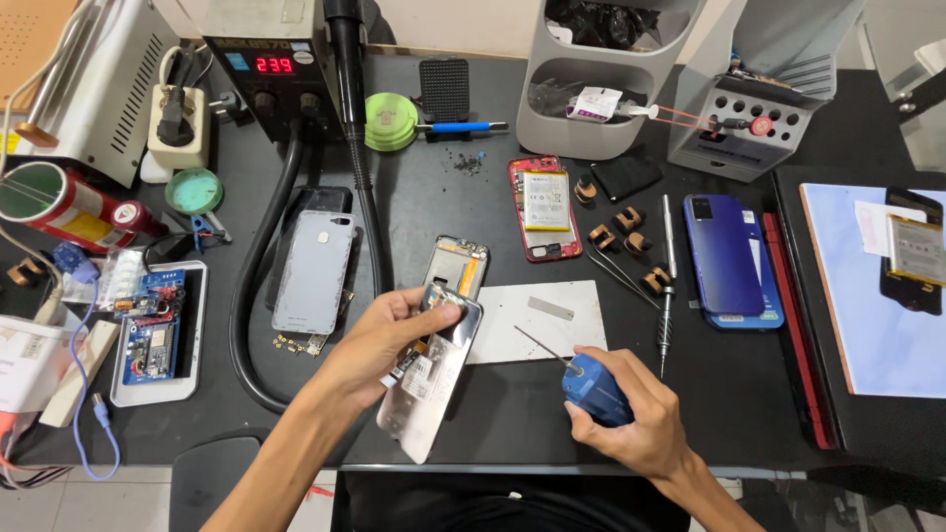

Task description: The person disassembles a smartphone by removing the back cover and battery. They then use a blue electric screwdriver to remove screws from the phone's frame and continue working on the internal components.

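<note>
My left hand (389, 335) grips a silver phone body (434, 379), tilted above the black bench mat, thumb pressed near its top edge. My right hand (626, 419) is closed around the blue handle of a screwdriver (589, 386); its thin shaft points up-left toward the phone, the tip a short way from it. Just behind the held phone lies a phone frame with an orange part (459, 264), and a white rectangular plate (537, 320) sits under the screwdriver shaft.
A hot-air station with a red display (271, 64) and its black hose (258, 296) stand at back left. A grey back cover (313, 271), an opened red phone (544, 207), blue phones (727, 256), tweezers (621, 276), circuit boards (153, 330) and grey organisers (601, 79) surround the work spot.
</note>
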Demonstrator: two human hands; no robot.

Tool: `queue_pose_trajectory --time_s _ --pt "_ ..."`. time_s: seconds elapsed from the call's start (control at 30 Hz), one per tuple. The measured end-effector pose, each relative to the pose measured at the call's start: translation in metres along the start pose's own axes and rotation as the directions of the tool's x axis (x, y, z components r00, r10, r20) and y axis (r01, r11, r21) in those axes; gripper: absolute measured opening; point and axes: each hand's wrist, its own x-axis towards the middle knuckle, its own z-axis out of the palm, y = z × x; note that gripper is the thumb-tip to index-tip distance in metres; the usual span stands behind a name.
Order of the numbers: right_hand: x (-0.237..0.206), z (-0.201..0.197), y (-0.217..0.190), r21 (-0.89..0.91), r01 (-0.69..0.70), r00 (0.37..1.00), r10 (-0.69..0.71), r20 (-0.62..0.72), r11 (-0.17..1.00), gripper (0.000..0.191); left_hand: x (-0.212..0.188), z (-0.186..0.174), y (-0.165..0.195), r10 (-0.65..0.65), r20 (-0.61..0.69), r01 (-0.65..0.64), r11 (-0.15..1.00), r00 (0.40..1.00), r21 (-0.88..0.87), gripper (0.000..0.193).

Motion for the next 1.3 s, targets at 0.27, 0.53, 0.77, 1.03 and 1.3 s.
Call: queue_pose_trajectory --time_s 0.27,0.53,0.77,1.03,1.3 --pt "0.0019 0.0000 -0.0011 -0.030 0.032 0.998 -0.030 0.060 0.999 0.055 0.0062 -0.0062 -0.0063 -0.060 0.045 0.059 0.998 0.997 0.024 0.020" --pt "0.0013 0.0009 0.0001 -0.041 0.022 0.997 -0.018 0.078 0.999 0.055 0.0032 -0.0016 -0.0032 -0.060 0.037 0.059 0.998 0.998 0.026 0.023" --pt "0.0005 0.0034 0.0024 -0.035 0.001 0.994 0.003 0.112 0.999 0.056 0.0017 0.0003 -0.0007 -0.048 0.000 0.048 0.994 0.999 0.097 0.025" --pt "0.0017 0.0020 0.0011 -0.041 0.005 0.993 -0.001 0.116 0.999 0.055 0.0025 -0.0012 -0.0021 -0.036 0.008 0.035 0.995 0.999 0.090 0.026" --pt "0.0013 0.0031 -0.0001 -0.045 0.017 0.991 -0.011 0.136 0.999 0.056 0.0045 -0.0027 -0.0039 -0.032 -0.003 0.032 0.997 0.999 0.073 0.026"
